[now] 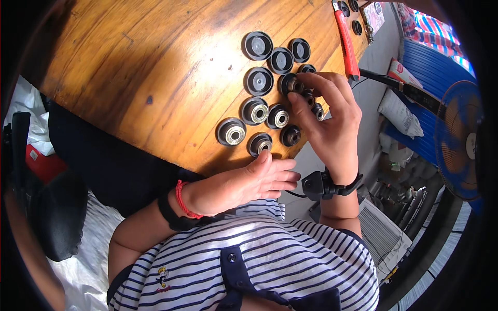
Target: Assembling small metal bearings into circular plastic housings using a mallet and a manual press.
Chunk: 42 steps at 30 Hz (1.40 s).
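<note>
Several black round rubber bushings with metal cores [254,111] lie in rows on the wooden table [155,67]. My right hand [329,122] reaches over the right side of the group, its fingertips closed around one small black bushing [290,84]. My left hand [246,184] rests at the table's near edge, fingers curled, its thumb just below the nearest bushing [259,143]; it holds nothing I can see. A red cord circles the left wrist, a black band with a device the right wrist.
A red-handled tool [346,45] lies at the table's far right edge, with more small black parts [357,27] beyond it. A blue fan [459,140] stands to the right. White sacks [399,111] sit on the floor; a dark bag [57,217] lies at lower left.
</note>
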Each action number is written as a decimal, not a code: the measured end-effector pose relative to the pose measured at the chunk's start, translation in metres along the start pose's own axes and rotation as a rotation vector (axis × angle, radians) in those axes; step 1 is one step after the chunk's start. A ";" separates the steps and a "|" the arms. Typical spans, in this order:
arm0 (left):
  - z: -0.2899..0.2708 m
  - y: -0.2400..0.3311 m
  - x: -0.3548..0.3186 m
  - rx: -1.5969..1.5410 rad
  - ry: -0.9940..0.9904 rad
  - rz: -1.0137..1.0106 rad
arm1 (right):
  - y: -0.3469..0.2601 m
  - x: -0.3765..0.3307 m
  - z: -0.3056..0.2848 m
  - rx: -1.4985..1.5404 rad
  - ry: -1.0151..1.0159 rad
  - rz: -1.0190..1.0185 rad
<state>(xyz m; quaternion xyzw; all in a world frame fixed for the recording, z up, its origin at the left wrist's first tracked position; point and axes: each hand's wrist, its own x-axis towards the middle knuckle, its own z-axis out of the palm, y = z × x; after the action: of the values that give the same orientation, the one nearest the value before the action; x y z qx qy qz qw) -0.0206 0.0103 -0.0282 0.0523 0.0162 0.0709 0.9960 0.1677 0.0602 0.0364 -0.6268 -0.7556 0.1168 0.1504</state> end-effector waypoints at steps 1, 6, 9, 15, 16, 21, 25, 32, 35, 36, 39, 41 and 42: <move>0.000 0.001 0.000 0.002 -0.018 0.005 | 0.000 0.001 0.000 -0.012 -0.001 -0.014; -0.002 0.002 0.001 0.013 -0.043 -0.008 | 0.000 0.003 -0.001 -0.023 -0.011 -0.017; -0.004 0.001 -0.002 0.014 -0.074 -0.008 | -0.004 0.003 0.001 -0.040 -0.014 -0.051; -0.005 0.001 -0.004 0.048 -0.098 -0.020 | -0.005 0.000 0.006 0.028 -0.017 -0.021; -0.004 0.001 -0.004 0.035 -0.081 -0.022 | -0.004 0.000 0.007 0.038 -0.018 0.004; 0.006 0.009 -0.003 0.129 -0.002 0.011 | 0.013 -0.007 0.002 0.153 0.101 -0.011; 0.031 0.013 -0.019 0.554 0.277 0.278 | 0.049 -0.057 0.002 0.593 0.649 0.476; 0.034 0.019 0.002 2.183 0.532 0.603 | 0.099 -0.105 0.145 1.368 0.169 1.122; 0.034 0.006 0.031 2.426 0.588 0.475 | 0.187 -0.138 0.320 1.480 0.212 1.057; 0.037 0.008 0.028 2.469 0.656 0.402 | 0.167 -0.108 0.332 1.217 0.012 1.199; 0.033 0.001 0.023 2.468 0.770 0.498 | 0.166 -0.080 0.353 0.870 -0.344 1.388; 0.033 -0.003 0.018 2.506 0.853 0.523 | 0.155 -0.087 0.345 0.730 -0.165 1.400; 0.032 -0.005 0.016 2.536 0.858 0.525 | 0.152 -0.086 0.334 0.618 -0.074 1.438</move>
<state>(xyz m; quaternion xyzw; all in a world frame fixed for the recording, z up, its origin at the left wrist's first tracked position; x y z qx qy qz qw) -0.0025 0.0046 0.0026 0.8980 0.3646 0.2036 0.1386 0.1959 0.0079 -0.3360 -0.8877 -0.1017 0.4114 0.1800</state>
